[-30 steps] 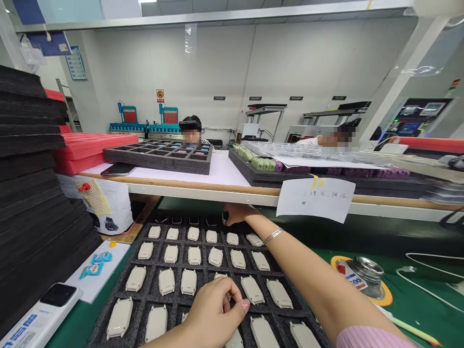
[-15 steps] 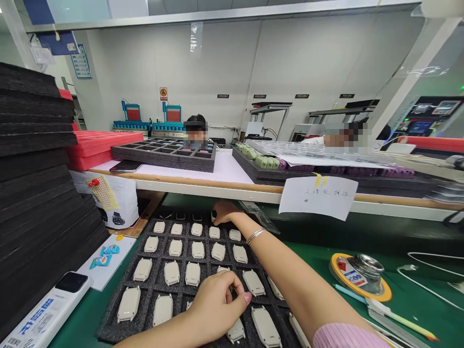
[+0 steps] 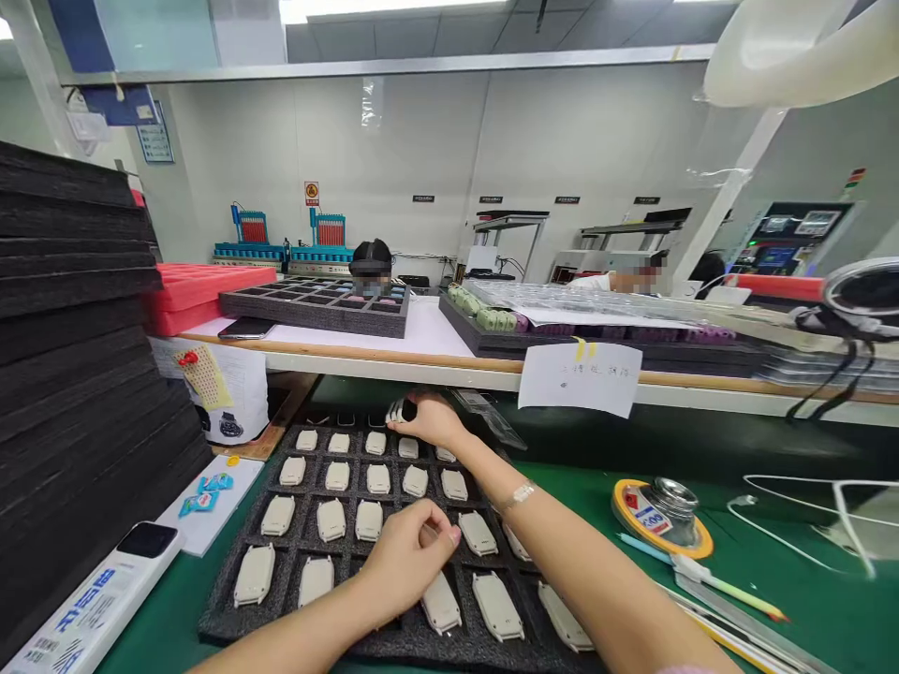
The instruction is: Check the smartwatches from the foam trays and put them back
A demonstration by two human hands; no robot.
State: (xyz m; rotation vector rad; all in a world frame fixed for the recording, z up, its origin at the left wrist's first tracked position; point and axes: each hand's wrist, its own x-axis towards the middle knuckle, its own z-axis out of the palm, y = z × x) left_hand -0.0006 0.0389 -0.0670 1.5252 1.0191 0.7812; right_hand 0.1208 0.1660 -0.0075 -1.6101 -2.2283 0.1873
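Observation:
A black foam tray (image 3: 259, 562) holds rows of white watch-shaped cases, one of them (image 3: 254, 574) at its front left corner. My right hand (image 3: 430, 419) is at the tray's far edge, its fingers closed on a white watch case (image 3: 400, 410) with a dark face, raised on its side. Over the middle of the tray hovers my left hand (image 3: 414, 552), thumb and forefinger pressed together; whether anything small is between them cannot be seen. It hides some of the cases below.
Black foam sheets (image 3: 70, 374) are stacked at the left, beside a white box (image 3: 112, 599). A shelf edge (image 3: 365, 363) crosses above the tray's far side. On the right lie a round glass-and-metal container (image 3: 664, 520), pens and a cable.
My right hand has lifted and turned the watch case at the far row, moving slightly left. My left hand keeps its pinched pose. The whole view has shifted a little.

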